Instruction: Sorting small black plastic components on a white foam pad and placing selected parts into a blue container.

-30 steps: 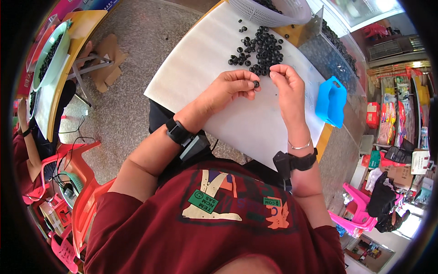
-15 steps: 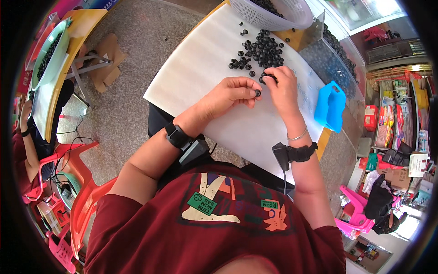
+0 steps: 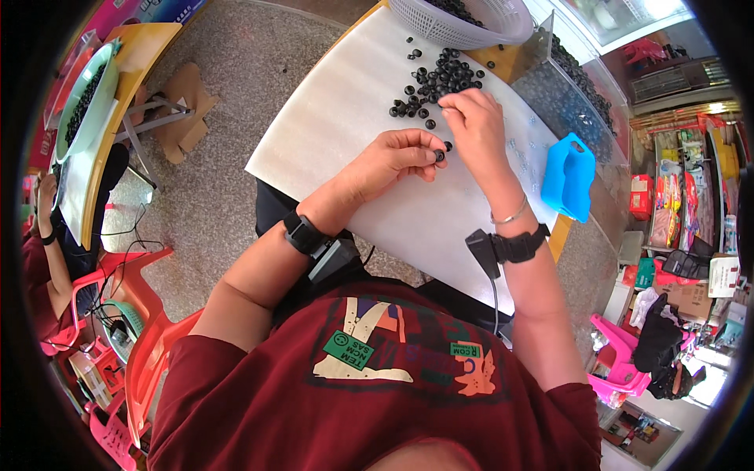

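Note:
My left hand [image 3: 393, 163] is over the white tabletop [image 3: 322, 129], thumb and fingers pinching a small round black piece [image 3: 440, 156] that shows a hollow at its centre. Another black piece [image 3: 448, 146] sits right by those fingertips; whether it is held too, I cannot tell. Beyond, at the near edge of a loose pile of such black pieces [image 3: 449, 74], is my right hand [image 3: 479, 129]. Its thumb and fingers are drawn together, and whatever is between them is hidden. Black straps with small boxes are on both my wrists.
A blue plastic scoop-like container [image 3: 569, 179] stands at the table's right edge. Farther back are a pale perforated basket [image 3: 463, 30] and a clear bin [image 3: 542, 82], both holding black pieces. At left, another person's arm [image 3: 55, 259] shows near a table with a green basin [image 3: 98, 118].
My right hand has moved forward, its fingertips now at the pile's near edge. The left hand stays nearly in place with its black piece. The whole view has shifted slightly.

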Available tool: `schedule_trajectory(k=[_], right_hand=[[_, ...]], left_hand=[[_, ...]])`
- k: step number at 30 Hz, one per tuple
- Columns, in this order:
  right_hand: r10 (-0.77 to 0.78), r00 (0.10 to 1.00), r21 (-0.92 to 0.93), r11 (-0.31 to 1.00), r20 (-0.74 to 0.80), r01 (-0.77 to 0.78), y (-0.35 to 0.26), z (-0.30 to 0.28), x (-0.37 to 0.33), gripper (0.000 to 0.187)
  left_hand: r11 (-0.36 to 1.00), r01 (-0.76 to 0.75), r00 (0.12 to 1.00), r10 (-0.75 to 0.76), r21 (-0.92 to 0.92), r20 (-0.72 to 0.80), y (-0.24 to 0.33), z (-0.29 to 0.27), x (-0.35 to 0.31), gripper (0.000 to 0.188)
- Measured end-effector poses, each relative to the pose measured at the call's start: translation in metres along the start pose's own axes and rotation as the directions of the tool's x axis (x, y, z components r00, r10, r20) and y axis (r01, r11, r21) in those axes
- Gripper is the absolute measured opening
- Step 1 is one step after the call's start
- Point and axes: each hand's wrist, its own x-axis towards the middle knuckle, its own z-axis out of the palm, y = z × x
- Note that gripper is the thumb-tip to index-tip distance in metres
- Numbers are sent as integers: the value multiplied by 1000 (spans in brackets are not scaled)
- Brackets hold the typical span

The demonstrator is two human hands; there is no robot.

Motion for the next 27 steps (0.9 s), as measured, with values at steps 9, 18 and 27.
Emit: schedule_trajectory(k=[9, 18, 27], right_hand=[[-41, 984, -185, 980, 173, 73, 11, 29, 19, 6], [276, 949, 401, 860, 153, -315, -27, -21, -8, 8], [258, 951, 396, 865, 171, -307, -48, -33, -31, 13]], left_hand=[[1000, -2, 1000, 2, -25, -15, 1, 2, 0, 19], [977, -136, 982, 111, -164, -152, 1, 0, 2, 20], [984, -157, 982, 145, -88, -121, -4, 1, 5, 20]])
